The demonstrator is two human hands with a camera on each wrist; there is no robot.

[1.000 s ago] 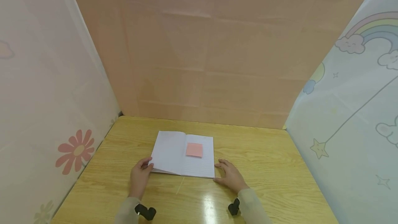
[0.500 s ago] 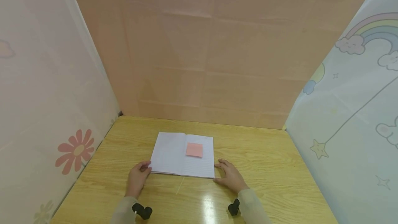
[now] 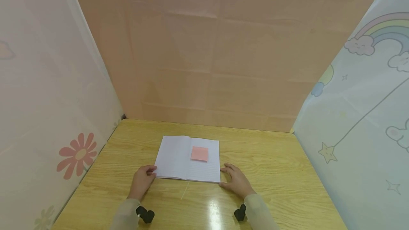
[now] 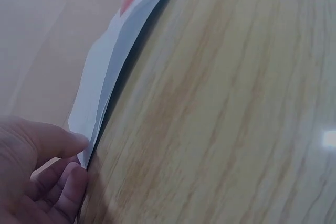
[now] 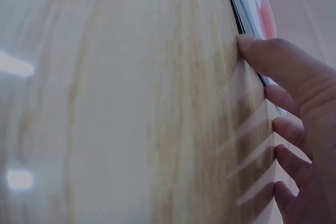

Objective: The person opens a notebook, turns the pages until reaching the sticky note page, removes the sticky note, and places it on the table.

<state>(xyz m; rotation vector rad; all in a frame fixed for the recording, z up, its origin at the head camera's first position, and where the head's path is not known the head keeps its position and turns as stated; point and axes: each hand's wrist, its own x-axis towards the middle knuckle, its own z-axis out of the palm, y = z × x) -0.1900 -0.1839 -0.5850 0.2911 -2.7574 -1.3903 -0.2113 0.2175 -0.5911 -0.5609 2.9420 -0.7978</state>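
An open notebook (image 3: 174,159) lies on the wooden table, a pink sticky note (image 3: 199,154) on its lined right page. At the notebook's lower left corner is my left hand (image 3: 141,181); in the left wrist view its thumb (image 4: 73,144) lies over the page edge, with the other fingers curled beside and below, pinching that corner. My right hand (image 3: 237,181) rests on the table by the lower right corner, fingers spread and slightly bent. In the right wrist view the right thumb (image 5: 257,51) touches the notebook's edge and the fingertips stand on the tabletop.
Light wood-grain tabletop (image 3: 271,166) surrounds the notebook. A plain tan sheet (image 3: 211,52) hangs behind the table, with patterned cloths (image 3: 361,91) at the sides. Black camera mounts (image 3: 145,214) sit on both wrists.
The notebook's left page, slightly raised a second ago, now lies lower and flatter. My left hand has shifted a little down and left with it; the right hand has stayed still.
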